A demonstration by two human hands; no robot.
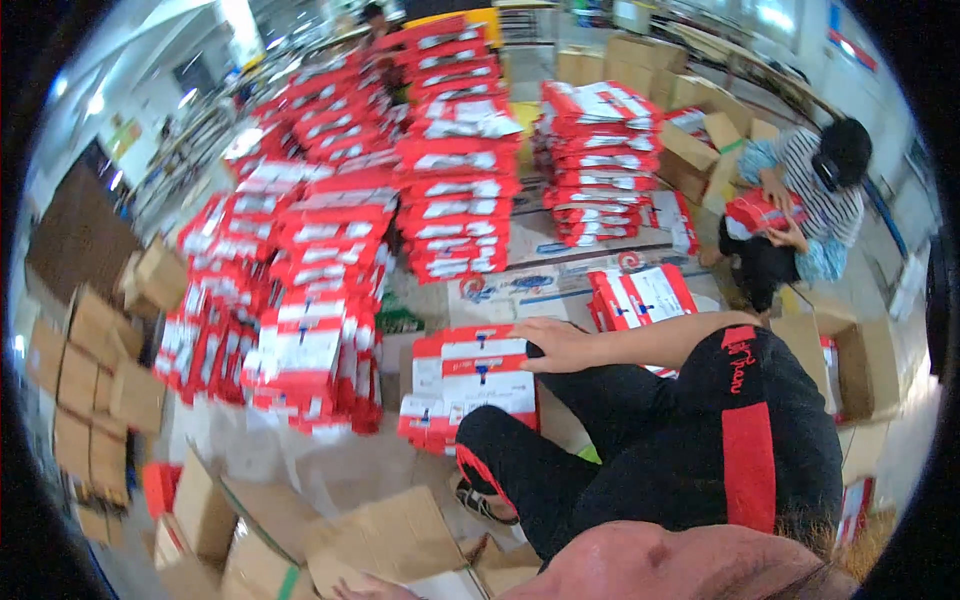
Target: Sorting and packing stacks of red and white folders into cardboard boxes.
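Observation:
My right hand (548,342) reaches in from the right and lies on the right end of a stack of red and white flat packages (470,375). Its fingers stretch out over the top package, beside my bent knee. At the lower edge my left hand (372,588) is only partly in view. Its fingers are apart over an open cardboard box (385,535), near a white sheet (450,584); no held thing shows. Another stack of red and white packages (645,296) stands just beyond my right forearm.
Tall stacks of red and white packages (455,185) fill the far middle and left. Cardboard boxes (85,385) are piled at the left. At the far right a seated person (840,200) holds a red package (757,212). An open carton (862,362) stands at my right.

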